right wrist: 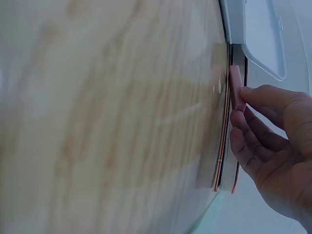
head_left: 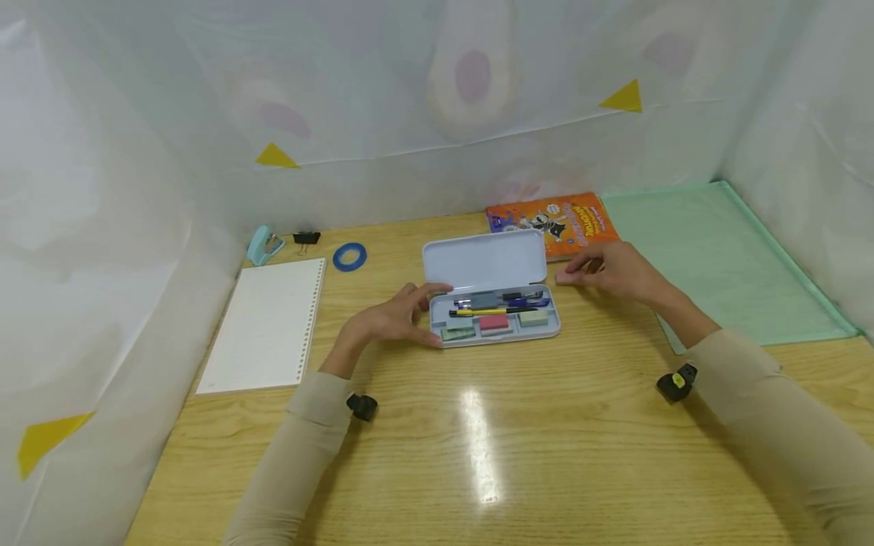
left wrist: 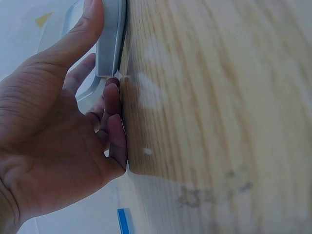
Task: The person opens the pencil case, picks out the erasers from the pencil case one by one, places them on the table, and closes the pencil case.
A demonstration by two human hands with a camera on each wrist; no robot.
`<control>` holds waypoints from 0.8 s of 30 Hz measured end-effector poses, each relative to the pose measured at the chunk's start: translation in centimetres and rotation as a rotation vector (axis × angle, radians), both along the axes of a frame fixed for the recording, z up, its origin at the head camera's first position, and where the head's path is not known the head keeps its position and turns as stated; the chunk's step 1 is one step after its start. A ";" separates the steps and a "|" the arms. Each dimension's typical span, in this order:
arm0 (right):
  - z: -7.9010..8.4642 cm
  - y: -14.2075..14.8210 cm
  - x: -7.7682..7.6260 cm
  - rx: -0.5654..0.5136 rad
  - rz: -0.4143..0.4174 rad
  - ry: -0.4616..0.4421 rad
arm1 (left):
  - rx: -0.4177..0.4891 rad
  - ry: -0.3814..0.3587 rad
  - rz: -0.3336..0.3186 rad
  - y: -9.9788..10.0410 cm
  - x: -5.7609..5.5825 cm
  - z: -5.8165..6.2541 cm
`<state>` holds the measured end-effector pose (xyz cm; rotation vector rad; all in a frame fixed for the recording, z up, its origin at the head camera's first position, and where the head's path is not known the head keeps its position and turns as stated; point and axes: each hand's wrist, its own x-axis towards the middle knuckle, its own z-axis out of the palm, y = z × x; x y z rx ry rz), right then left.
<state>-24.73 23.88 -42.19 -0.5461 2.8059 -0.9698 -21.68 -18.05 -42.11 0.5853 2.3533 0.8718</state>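
An open light-blue pencil case (head_left: 485, 260) lies in the head view with its lid tipped back. Inside are several pens, among them a yellow-and-black one (head_left: 478, 312), plus a red block (head_left: 494, 322) and a pale green block (head_left: 533, 318) that look like erasers. My left hand (head_left: 392, 317) holds the case's left end between thumb and fingers; the left wrist view shows the thumb along its near side. Just right of the case, my right hand (head_left: 617, 269) pinches a small pink eraser (right wrist: 236, 85) between thumb and fingertips, low over the table.
Behind the case lies an orange book (head_left: 587, 216). A green mesh pouch (head_left: 737, 265) is at the right. To the left are a white notepad (head_left: 266, 326), a light-blue stapler (head_left: 262, 246), a black binder clip (head_left: 306, 238) and a blue tape roll (head_left: 350, 257).
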 end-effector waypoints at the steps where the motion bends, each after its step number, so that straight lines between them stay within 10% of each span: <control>1: 0.0 0.0 0.0 0.005 0.004 0.005 | 0.002 -0.002 0.000 0.0 0.0 0.0; 12: 1.7 -0.4 0.7 -0.032 -0.019 0.022 | -0.001 0.005 -0.003 0.2 -0.1 -0.1; 24: 1.1 -5.5 1.7 -0.234 0.234 -0.028 | -0.010 0.011 -0.016 0.1 -0.1 -0.1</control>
